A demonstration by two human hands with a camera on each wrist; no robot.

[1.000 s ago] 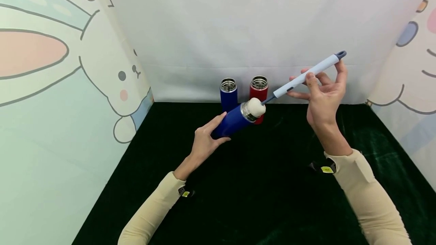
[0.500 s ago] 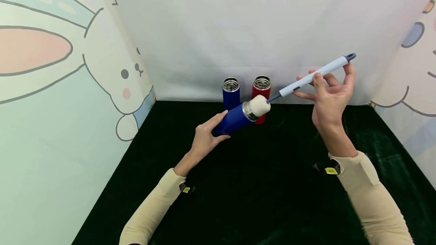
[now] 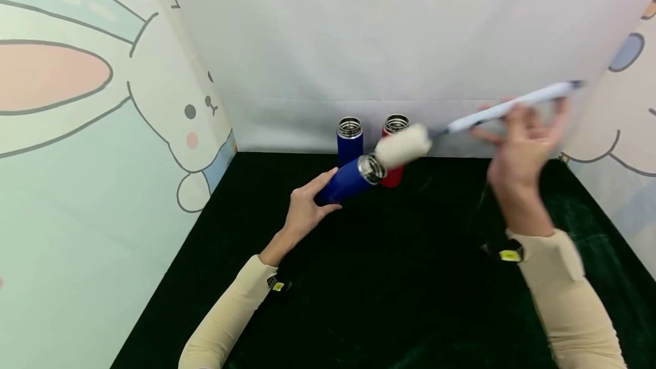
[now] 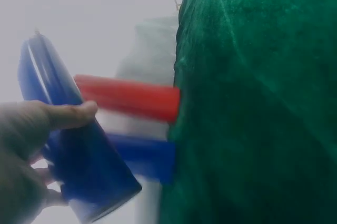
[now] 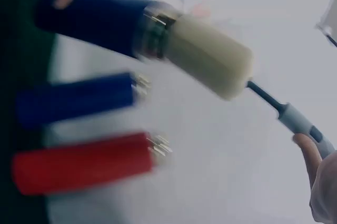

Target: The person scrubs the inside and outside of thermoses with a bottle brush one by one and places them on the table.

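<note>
My left hand [image 3: 303,205] grips a blue metal bottle [image 3: 344,182] round its body, tilted with its open steel mouth [image 3: 372,168] up to the right. In my right hand [image 3: 521,152] is the pale blue handle of a bottle brush [image 3: 507,108], held between thumb and fingers and blurred by motion. The brush's white sponge head [image 3: 405,146] is right at the bottle's mouth, most of its length outside. In the right wrist view the sponge head [image 5: 210,56] lines up with the bottle neck [image 5: 157,30]. The left wrist view shows thumb and fingers round the bottle [image 4: 87,145].
A second blue bottle [image 3: 350,144] and a red bottle [image 3: 393,177] stand uncapped at the table's back edge, just behind the held bottle. Dark green cloth [image 3: 389,278] covers the table. A white backdrop [image 3: 328,44] rises behind, with printed cartoon panels [image 3: 154,130] on the sides.
My right hand has moved right with the brush, drawing the sponge head from mostly inside the bottle to mostly outside. The left hand still holds the bottle, shifted only slightly.
</note>
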